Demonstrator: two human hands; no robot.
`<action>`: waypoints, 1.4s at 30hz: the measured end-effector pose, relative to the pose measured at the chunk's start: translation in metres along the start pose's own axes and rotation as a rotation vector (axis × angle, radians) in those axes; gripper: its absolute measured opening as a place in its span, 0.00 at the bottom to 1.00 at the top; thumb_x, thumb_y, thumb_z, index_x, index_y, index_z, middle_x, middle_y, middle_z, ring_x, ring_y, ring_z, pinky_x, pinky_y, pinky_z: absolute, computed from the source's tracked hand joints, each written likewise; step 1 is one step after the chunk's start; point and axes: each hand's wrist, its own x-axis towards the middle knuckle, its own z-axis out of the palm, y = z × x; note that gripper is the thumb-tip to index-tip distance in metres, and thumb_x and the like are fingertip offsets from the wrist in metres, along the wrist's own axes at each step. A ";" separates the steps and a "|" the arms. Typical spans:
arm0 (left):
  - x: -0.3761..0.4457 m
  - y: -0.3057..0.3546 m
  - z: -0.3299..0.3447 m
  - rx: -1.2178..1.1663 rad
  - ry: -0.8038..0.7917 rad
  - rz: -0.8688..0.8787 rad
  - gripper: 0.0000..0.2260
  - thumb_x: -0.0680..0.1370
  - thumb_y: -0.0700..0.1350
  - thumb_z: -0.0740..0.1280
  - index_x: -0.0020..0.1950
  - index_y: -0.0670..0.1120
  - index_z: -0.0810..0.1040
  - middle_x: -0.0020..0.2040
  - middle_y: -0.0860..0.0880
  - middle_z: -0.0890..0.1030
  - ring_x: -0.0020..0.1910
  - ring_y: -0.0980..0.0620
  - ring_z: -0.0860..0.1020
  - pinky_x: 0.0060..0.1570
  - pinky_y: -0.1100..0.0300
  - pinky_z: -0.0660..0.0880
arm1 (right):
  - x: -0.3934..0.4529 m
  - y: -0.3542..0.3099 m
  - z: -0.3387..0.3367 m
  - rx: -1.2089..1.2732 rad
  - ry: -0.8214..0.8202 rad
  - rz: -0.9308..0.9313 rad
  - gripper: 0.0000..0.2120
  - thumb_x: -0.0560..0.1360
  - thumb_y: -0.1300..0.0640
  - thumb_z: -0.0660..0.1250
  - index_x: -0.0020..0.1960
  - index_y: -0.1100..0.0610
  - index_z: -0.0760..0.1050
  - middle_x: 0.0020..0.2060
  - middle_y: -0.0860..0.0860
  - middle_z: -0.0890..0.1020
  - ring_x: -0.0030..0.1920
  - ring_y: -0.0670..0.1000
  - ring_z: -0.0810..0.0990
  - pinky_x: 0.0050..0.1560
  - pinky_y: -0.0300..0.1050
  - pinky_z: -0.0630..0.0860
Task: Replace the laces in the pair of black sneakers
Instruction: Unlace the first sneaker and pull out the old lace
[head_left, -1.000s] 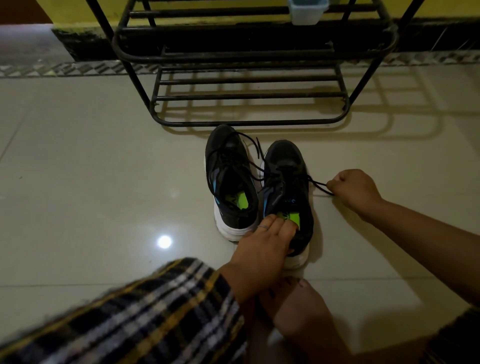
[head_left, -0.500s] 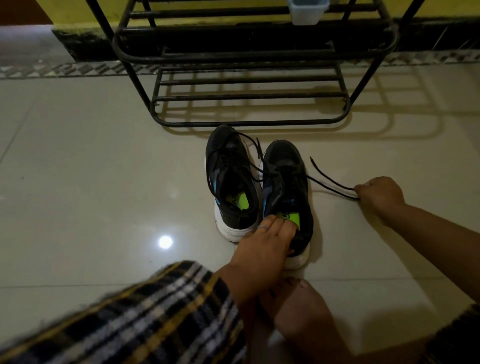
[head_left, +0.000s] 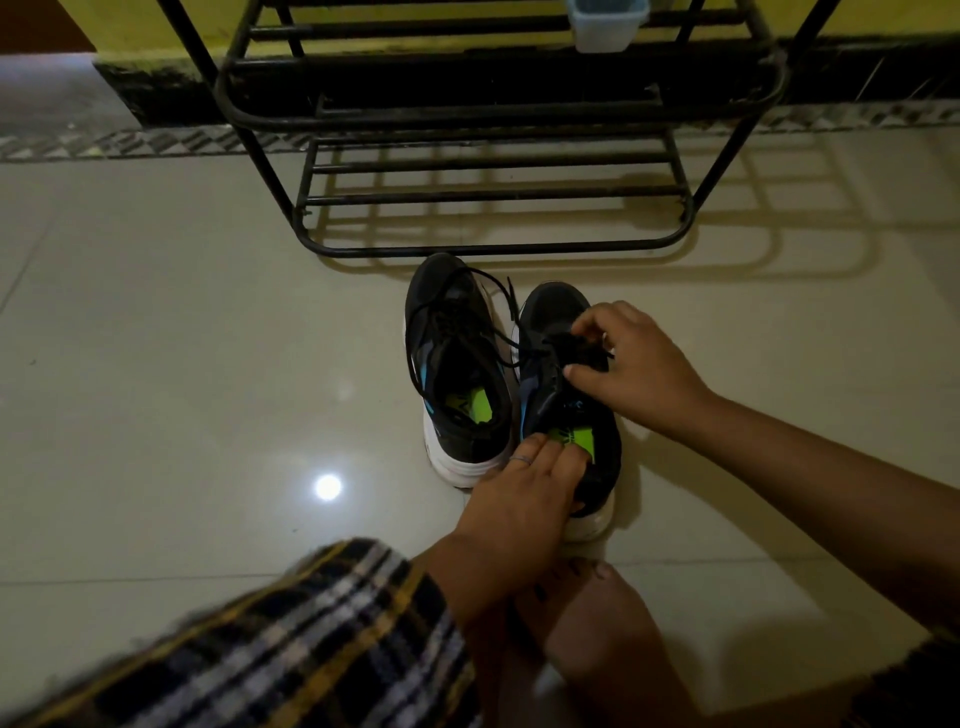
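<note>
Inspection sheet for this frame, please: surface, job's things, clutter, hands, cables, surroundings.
Surface: glossy pale tiled floor, with a bright light reflection.
Job's things: two black sneakers side by side, toes toward the rack; left sneaker with loose black laces trailing; right sneaker being worked on.
Clutter: nothing seen.
Hands: left hand grips the right sneaker's heel collar, fingers inside the opening; right hand pinches the black lace over its eyelets.
Cables: nothing seen.
Surroundings: black metal shoe rack behind the sneakers, a pale plastic container on it; yellow wall with dark skirting; the person's bare foot below the sneakers.
</note>
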 end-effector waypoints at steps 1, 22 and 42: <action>0.000 0.000 0.000 0.004 0.010 -0.001 0.16 0.74 0.50 0.52 0.59 0.47 0.65 0.56 0.46 0.77 0.62 0.43 0.73 0.48 0.50 0.79 | 0.000 0.003 0.004 -0.045 -0.024 -0.013 0.17 0.70 0.55 0.70 0.57 0.54 0.72 0.53 0.51 0.73 0.56 0.52 0.71 0.53 0.45 0.71; 0.001 -0.001 -0.002 0.022 0.025 0.006 0.15 0.72 0.50 0.53 0.55 0.47 0.68 0.52 0.47 0.79 0.56 0.46 0.77 0.41 0.56 0.79 | -0.010 0.016 0.005 -0.386 0.015 0.033 0.26 0.69 0.49 0.74 0.63 0.52 0.70 0.62 0.55 0.66 0.61 0.57 0.68 0.49 0.48 0.73; 0.002 0.001 -0.008 0.023 -0.040 -0.013 0.14 0.72 0.50 0.53 0.55 0.47 0.67 0.49 0.47 0.79 0.54 0.45 0.78 0.35 0.55 0.80 | -0.001 0.011 0.000 -0.288 -0.168 0.050 0.23 0.71 0.55 0.71 0.66 0.46 0.72 0.65 0.53 0.64 0.65 0.56 0.61 0.63 0.54 0.68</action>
